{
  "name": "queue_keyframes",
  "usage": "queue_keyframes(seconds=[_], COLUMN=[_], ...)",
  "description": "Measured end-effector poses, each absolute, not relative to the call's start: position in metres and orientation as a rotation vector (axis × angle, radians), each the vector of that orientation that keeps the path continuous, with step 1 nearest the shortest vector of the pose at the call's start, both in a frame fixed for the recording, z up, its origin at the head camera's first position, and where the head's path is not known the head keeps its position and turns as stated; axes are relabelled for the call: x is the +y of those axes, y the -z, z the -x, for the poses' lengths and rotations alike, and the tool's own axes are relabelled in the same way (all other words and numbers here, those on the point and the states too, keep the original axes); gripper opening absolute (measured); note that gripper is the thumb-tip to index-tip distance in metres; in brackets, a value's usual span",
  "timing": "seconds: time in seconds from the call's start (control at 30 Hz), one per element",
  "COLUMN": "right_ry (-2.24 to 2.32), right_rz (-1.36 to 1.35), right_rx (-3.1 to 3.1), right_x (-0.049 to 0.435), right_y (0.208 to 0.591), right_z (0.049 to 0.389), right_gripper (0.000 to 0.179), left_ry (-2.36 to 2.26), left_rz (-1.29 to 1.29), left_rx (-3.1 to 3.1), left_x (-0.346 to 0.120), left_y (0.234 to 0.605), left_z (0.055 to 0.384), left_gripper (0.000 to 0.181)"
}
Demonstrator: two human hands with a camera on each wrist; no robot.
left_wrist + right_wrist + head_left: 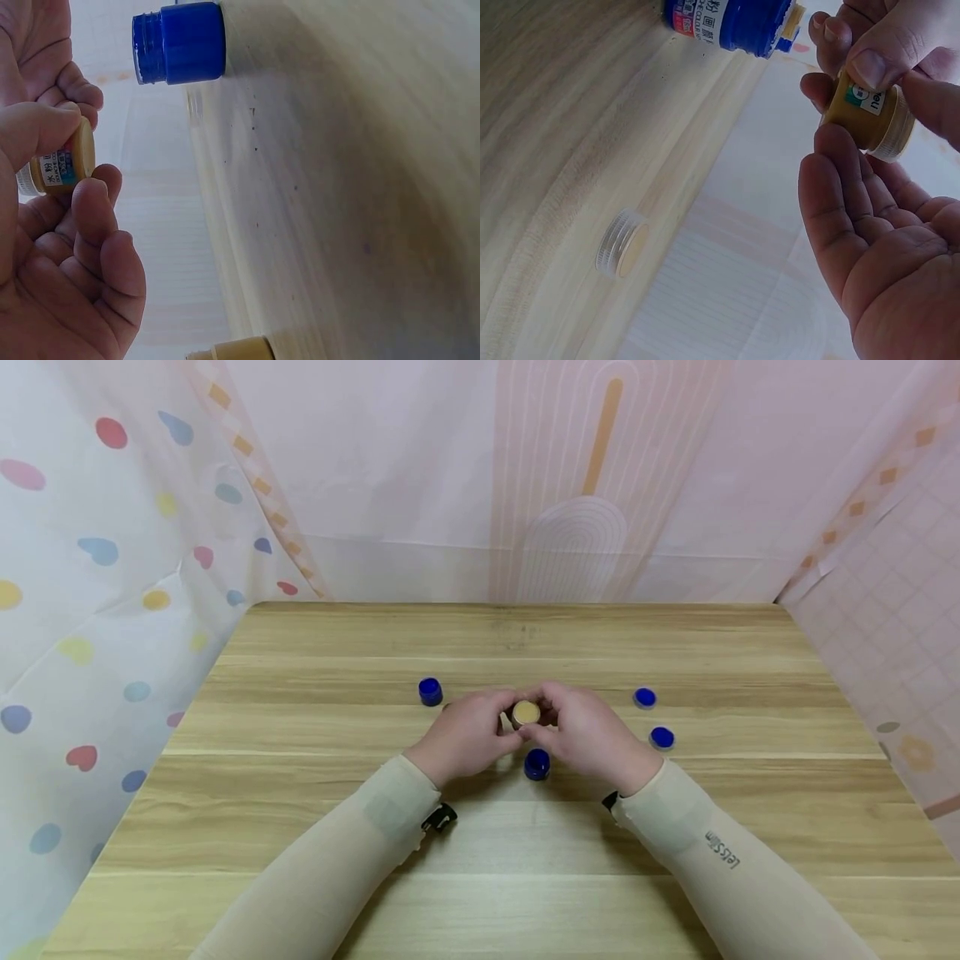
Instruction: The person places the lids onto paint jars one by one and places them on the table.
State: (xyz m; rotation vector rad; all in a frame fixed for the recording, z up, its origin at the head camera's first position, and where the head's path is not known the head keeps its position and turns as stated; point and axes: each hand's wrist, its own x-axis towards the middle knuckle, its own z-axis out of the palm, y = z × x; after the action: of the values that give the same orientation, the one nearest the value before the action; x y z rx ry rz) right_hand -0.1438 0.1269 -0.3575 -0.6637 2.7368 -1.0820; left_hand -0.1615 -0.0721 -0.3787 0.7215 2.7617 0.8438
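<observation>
Jar (864, 118), yellow, probably light, stiff and slick, sat between the left hand (467, 735) and right hand (591, 731), each curled nearly closed to pinch it; its ridged lid (892, 136) seemed the surest hold.

Reads "LetsSlim" on right sleeve (720, 852) at four o'clock, "水粉" and "deli" on yellow jar (860, 120), "COLOUR" on blue jar (739, 26).

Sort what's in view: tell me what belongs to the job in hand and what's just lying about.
In the job now:
Yellow jar, held by both hands
Left hand
Right hand

Lying about for now, though perhaps part of the same work:
Leftmost blue jar
Nearer blue jar
Farther blue lid
Nearer blue lid
Yellow-topped lid
Second yellow jar, partly cut off
</observation>
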Motion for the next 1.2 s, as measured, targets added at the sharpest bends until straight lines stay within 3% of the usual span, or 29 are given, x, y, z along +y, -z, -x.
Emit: queue_keyframes(seconds=[0.17, 0.37, 0.93, 1.2], right_ry=[1.07, 1.058, 1.083, 1.065], right_rz=[0.687, 0.757, 0.683, 0.7], right_rx=[2.741, 2.759, 2.739, 2.75], right_x=[0.1277, 0.1278, 0.1271, 0.128], right_y=[0.3571, 0.3571, 0.3574, 0.3568], right_z=[0.1443, 0.1431, 0.143, 0.1438], right_gripper=[0.049, 0.038, 0.033, 0.05], left_ry=[-0.831, -0.831, -0.854, -0.841], left_rz=[-0.726, -0.734, -0.723, -0.736], left_rx=[2.766, 2.777, 2.77, 2.782], left_x=[-0.0714, -0.072, -0.0716, -0.0714], left_y=[0.3788, 0.3797, 0.381, 0.3801], left_z=[0.162, 0.1625, 0.1617, 0.1621], left_gripper=[0.035, 0.037, 0.042, 0.032])
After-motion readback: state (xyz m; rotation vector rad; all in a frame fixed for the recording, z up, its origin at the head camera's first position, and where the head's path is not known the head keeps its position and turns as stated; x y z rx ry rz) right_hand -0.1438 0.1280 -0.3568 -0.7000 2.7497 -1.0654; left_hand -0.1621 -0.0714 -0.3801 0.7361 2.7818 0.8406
